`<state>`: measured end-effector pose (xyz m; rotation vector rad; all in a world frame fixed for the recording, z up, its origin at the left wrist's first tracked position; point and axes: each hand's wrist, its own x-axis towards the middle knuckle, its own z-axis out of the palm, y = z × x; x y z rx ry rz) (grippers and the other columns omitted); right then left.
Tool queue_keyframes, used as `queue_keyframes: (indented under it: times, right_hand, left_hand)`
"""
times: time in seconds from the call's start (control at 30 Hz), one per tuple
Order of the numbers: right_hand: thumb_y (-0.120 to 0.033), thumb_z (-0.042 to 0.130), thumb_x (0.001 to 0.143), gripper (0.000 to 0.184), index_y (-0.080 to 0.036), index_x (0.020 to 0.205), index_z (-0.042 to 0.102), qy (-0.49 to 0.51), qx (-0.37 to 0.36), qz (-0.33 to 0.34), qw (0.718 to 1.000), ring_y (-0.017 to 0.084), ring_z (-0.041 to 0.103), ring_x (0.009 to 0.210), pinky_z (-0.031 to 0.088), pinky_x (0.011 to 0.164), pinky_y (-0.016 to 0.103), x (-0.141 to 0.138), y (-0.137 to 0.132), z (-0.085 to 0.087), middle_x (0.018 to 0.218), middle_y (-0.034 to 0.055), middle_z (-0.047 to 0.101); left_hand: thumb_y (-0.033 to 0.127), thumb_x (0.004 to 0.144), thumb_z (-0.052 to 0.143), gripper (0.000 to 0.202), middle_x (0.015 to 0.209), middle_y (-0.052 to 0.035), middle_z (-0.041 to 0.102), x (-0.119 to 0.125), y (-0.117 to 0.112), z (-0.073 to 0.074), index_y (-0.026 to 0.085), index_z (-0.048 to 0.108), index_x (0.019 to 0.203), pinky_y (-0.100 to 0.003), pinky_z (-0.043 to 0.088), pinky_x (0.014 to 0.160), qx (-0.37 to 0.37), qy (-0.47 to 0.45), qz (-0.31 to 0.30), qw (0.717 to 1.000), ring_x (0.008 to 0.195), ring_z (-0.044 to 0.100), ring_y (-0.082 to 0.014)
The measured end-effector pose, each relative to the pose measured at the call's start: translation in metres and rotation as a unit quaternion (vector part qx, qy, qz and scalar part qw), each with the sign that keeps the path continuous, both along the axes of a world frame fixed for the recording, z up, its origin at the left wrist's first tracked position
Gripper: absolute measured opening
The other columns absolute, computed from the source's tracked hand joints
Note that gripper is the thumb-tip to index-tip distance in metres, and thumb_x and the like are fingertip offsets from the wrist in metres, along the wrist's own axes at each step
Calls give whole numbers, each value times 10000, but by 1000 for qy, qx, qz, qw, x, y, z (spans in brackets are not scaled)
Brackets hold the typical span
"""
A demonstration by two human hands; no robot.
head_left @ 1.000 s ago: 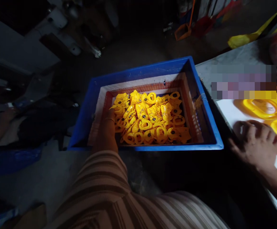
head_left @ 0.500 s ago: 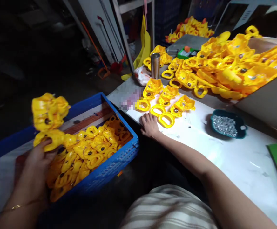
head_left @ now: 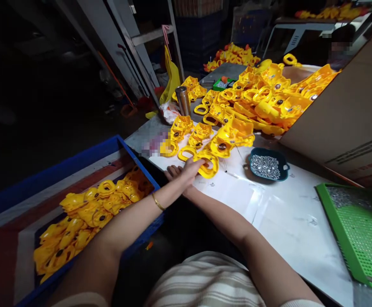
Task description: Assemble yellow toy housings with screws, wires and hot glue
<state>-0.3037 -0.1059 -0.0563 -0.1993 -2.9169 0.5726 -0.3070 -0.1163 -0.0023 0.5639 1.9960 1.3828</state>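
Over the near-left edge of the white sheet (head_left: 291,230) on the bench, I see the left hand (head_left: 190,169) pinching the oval loop (head_left: 214,169) of a yellow moulded shell (head_left: 233,134), whose body points away toward the back of the bench. The right hand (head_left: 172,172) is at the sheet's edge, crossed beneath the left wrist. I get a few fingers only, so I cannot tell whether it grips something or lies flat.

As for progress, I count two pieces laid out just left of the held one, the far-left shell (head_left: 181,128) and the middle shell (head_left: 200,133), loops toward me. The held shell lines up with them, but I judge it raised rather than settled, and whatever lies beneath it is hidden from me. By my reading only a small share is set out: the blue crate (head_left: 45,179) on the left holds a thick pile of similar shells (head_left: 93,209).

Beyond the row, a big heap of yellow parts (head_left: 278,100) covers the back of the bench; finished or waiting, I cannot judge. Small metal pieces (head_left: 264,166) fill the teal bowl (head_left: 267,181), and more lie in the green perforated basket (head_left: 368,243); neither hand touches them.
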Motion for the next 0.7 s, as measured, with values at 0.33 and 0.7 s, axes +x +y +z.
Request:
queue_keyframes:
  times: [0.33, 0.7]
  right_hand:
    - [-194, 575, 860, 544, -102, 1376, 428, 3, 4, 15, 1000, 300, 372, 1375, 314, 1119, 483, 1, 4, 10, 1474, 224, 421]
    - [-205, 578, 817, 630, -102, 1413, 403, -11, 11, 7, 1000, 285, 336, 1368, 263, 1130, 442, 7, 5, 16, 1486, 175, 409]
  left_hand:
    - [402, 933, 536, 389, 1345, -96, 556, 18, -4, -12, 294, 519, 1307, -468, 463, 979, -18, -10, -7, 1000, 1287, 475, -316]
    - [477, 759, 750, 709, 1348, -120, 553, 51, 15, 24, 271, 468, 1376, -491, 547, 902, 15, -83, -122, 989, 1192, 565, -363]
